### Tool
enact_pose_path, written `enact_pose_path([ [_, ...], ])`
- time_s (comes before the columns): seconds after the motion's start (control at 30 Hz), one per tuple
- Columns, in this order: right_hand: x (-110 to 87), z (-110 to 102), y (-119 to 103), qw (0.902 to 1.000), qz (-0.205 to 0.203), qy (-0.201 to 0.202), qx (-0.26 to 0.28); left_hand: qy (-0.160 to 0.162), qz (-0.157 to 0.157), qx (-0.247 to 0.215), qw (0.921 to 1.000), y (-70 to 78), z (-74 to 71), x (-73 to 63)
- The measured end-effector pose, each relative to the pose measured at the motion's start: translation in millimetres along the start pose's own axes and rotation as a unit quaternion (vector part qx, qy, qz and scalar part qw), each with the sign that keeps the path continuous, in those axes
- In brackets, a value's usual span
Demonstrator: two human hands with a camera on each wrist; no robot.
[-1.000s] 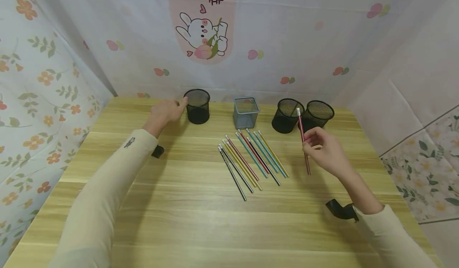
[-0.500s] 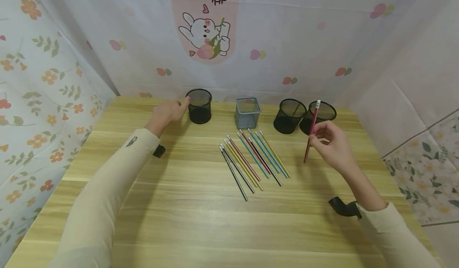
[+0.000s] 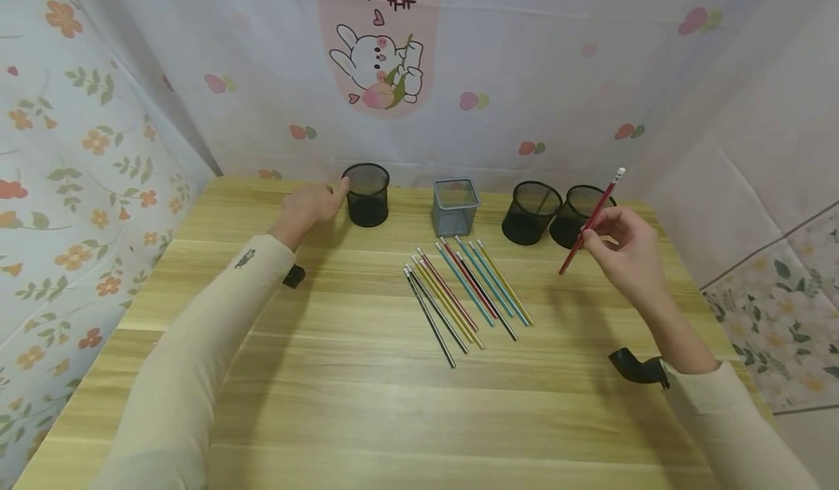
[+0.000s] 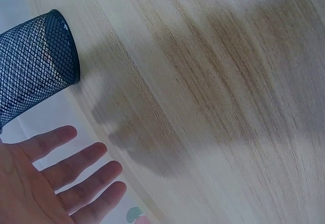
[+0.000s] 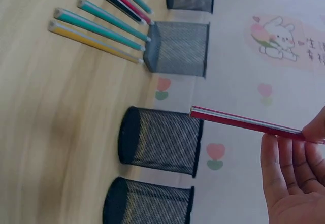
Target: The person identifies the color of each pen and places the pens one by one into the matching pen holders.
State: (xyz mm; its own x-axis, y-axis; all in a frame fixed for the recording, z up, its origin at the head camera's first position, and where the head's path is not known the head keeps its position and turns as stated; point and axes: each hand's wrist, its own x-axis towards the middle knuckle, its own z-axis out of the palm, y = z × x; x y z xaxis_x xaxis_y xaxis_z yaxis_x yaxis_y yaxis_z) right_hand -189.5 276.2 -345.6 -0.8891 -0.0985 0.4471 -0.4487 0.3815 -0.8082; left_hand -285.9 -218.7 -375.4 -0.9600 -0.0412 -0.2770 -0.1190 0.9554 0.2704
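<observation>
My right hand pinches a red pencil between thumb and fingertips, above the table at the right. The pencil's white eraser end points up and to the right, its other end down and to the left. Just behind it stand two black round mesh pen cups, the rightmost cup partly covered by the hand. My left hand is at the left black mesh cup, thumb at its rim. In the left wrist view its four fingers extend beside the cup, relaxed and holding nothing; the thumb is hidden there.
A grey square mesh cup stands at the back middle. The other black cup shows a thin slanting shape inside. Several pencils lie side by side mid-table, from a black pencil to a yellow pencil. A patterned curtain hangs behind.
My right hand has moved right and slightly farther back, and the red pencil has tipped from nearly upright to a rightward slant. The left hand stays at its cup.
</observation>
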Motion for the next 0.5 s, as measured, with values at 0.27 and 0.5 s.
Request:
enact_pose_path([
  [0.27, 14.5, -6.7, -2.0, 0.9992, -0.022, 0.033, 0.0, -0.007, -0.007, 0.001, 0.9999, -1.9, -3.5, -6.4],
  [0.5, 18.2, -17.1, -2.6, 0.9978, -0.026, 0.059, -0.011, -0.007, 0.0, 0.001, 1.0, 1.9, -2.5, -1.9],
])
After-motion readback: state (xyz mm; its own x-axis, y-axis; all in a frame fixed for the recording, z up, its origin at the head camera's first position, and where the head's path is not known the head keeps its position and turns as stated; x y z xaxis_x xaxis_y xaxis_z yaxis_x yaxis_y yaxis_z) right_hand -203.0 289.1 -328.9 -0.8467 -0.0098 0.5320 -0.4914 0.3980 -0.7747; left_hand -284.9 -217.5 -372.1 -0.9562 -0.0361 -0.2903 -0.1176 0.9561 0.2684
